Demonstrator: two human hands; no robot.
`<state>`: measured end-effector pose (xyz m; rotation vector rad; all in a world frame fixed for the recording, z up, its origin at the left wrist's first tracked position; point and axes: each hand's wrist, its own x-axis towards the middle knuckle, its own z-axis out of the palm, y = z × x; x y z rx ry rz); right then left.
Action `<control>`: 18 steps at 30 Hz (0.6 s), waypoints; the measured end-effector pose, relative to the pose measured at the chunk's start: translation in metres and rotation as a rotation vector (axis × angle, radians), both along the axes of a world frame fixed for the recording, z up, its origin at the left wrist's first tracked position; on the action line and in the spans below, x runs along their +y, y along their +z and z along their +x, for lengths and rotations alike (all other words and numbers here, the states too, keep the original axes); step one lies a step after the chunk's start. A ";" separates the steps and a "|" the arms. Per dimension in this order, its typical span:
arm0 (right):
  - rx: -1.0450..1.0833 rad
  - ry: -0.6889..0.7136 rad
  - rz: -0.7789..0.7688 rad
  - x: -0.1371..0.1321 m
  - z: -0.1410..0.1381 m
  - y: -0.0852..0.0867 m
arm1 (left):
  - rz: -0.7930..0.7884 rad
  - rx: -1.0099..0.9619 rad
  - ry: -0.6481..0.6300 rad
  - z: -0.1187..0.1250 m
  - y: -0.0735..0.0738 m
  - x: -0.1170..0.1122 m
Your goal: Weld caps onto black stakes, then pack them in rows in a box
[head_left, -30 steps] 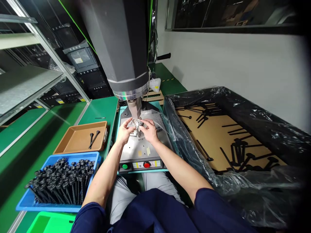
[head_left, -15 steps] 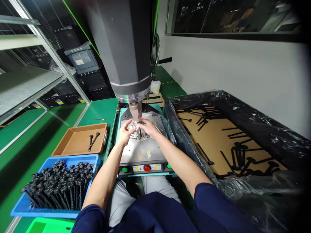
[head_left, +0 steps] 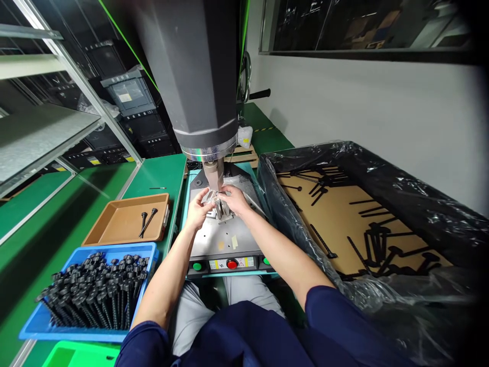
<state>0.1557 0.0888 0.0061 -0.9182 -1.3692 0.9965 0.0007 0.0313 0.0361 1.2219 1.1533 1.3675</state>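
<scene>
Both my hands meet at a small metal fixture (head_left: 221,210) on the steel base plate (head_left: 225,239) of a press, right under its horn (head_left: 213,176). My left hand (head_left: 198,209) has its fingers curled and pinched at the fixture's left side. My right hand (head_left: 235,200) pinches at the fixture's top from the right. A small shiny piece sits between the fingertips; I cannot make out what it is. The big grey machine head (head_left: 198,81) hangs above.
A blue bin (head_left: 38,323) of several black screw-like rods stands at the lower left. Behind it a brown tray (head_left: 114,224) holds two rods. At right, a plastic-lined box (head_left: 382,168) holds scattered black rods on cardboard. Green and red buttons (head_left: 231,264) front the press.
My hands have stayed at the fixture, drawing slightly closer under the horn. The view shifted a little; clear plastic film by my right hand now lies flatter.
</scene>
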 end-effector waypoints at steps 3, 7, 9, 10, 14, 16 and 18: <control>-0.054 -0.092 0.106 -0.007 -0.002 -0.002 | 0.007 -0.006 0.002 0.000 0.002 -0.002; -0.155 -0.150 0.182 -0.013 -0.004 0.000 | 0.030 -0.024 -0.007 0.002 0.005 -0.003; -0.134 -0.146 0.170 -0.014 -0.004 -0.002 | 0.033 -0.025 -0.015 0.004 0.005 -0.003; -0.105 -0.132 0.163 -0.014 -0.003 -0.003 | 0.030 -0.023 -0.018 0.005 0.004 -0.003; 0.085 -0.093 0.087 -0.012 0.003 -0.015 | -0.008 0.004 0.002 0.007 0.001 -0.002; 0.165 -0.116 -0.004 -0.007 0.009 -0.021 | -0.022 0.033 0.015 0.008 -0.002 -0.001; 0.227 -0.138 -0.097 0.001 0.018 -0.027 | -0.018 0.070 0.006 0.008 -0.005 0.000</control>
